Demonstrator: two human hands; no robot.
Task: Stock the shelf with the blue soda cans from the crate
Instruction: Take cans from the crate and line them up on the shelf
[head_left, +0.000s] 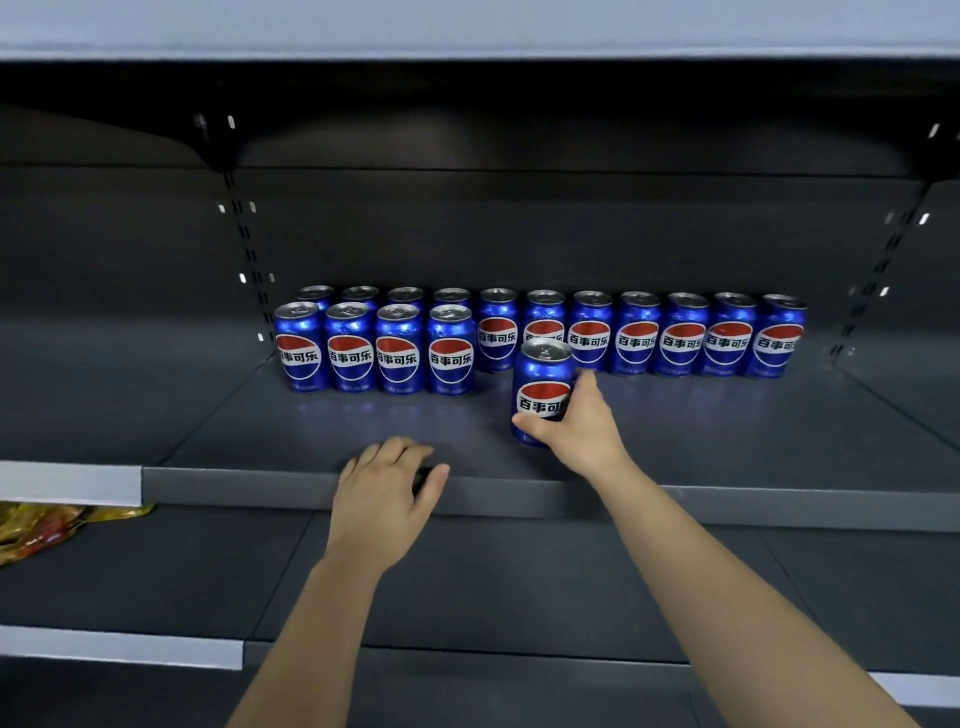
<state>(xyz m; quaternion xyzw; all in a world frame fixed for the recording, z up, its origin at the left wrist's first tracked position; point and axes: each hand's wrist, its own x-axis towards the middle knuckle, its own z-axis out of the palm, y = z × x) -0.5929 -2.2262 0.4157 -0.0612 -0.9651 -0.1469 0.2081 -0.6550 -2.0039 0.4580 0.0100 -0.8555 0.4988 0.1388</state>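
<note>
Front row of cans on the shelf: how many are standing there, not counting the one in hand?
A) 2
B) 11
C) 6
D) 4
D: four cans make up the front row at the left, ahead of the longer back row. The right hand grips a fifth can just right of them.

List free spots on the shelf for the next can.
Free: shelf floor before the back row, from the held can in the right hand out to the right upright; also the gap between the four-can front row and the held can. Crowded: back row, packed can to can; left hand rests on the front lip.
</note>
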